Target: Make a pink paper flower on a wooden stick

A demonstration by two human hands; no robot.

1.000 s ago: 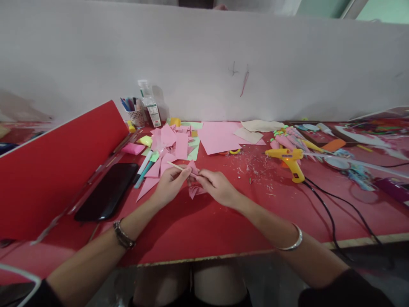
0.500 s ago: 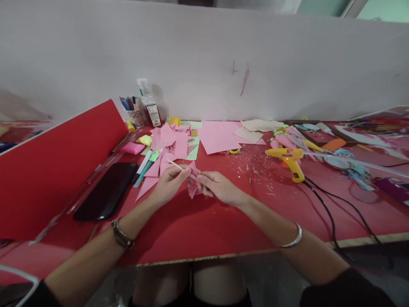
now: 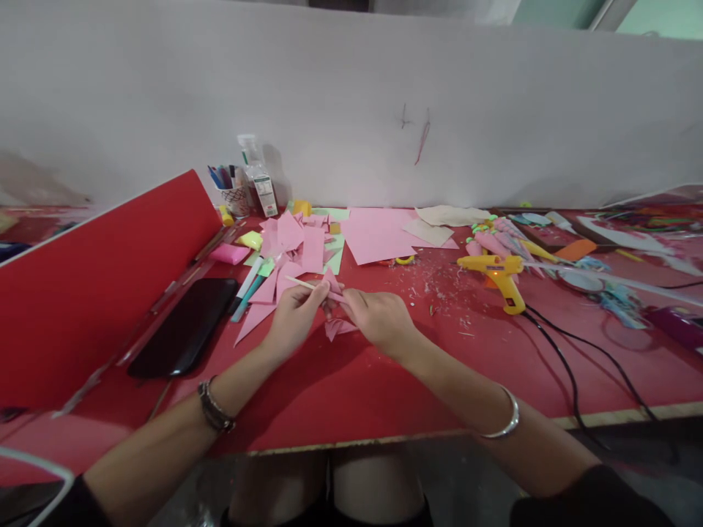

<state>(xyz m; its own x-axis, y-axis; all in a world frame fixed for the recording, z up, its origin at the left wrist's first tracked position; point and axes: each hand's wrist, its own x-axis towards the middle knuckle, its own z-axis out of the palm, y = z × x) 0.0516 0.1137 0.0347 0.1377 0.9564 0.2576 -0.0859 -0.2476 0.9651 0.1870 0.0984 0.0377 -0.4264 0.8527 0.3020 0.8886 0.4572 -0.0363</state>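
My left hand (image 3: 296, 313) is closed in a pinch around a thin pale stick (image 3: 298, 282), whose end points up and left. Beside its thumb stands a folded piece of pink paper (image 3: 332, 281). From the other side my right hand (image 3: 383, 320) grips the same pink paper, its thumb and finger pressed at the edge. Below the hands shows another folded pink paper piece (image 3: 337, 330); whether it is joined to the held one I cannot tell. Loose pink paper cuttings (image 3: 288, 230) lie just behind my left hand.
A yellow glue gun (image 3: 497, 278) stands to the right, its black cable running off the table edge. To the left lie a black phone (image 3: 184, 329) and markers (image 3: 250, 282). Behind are large pink sheets (image 3: 376, 234), a pen cup (image 3: 235, 199) and a bottle (image 3: 259, 183).
My right hand has turned, back of the hand more upward, its fingers shifting along the pink paper. The lower folded piece shows more now. My left hand has hardly moved.
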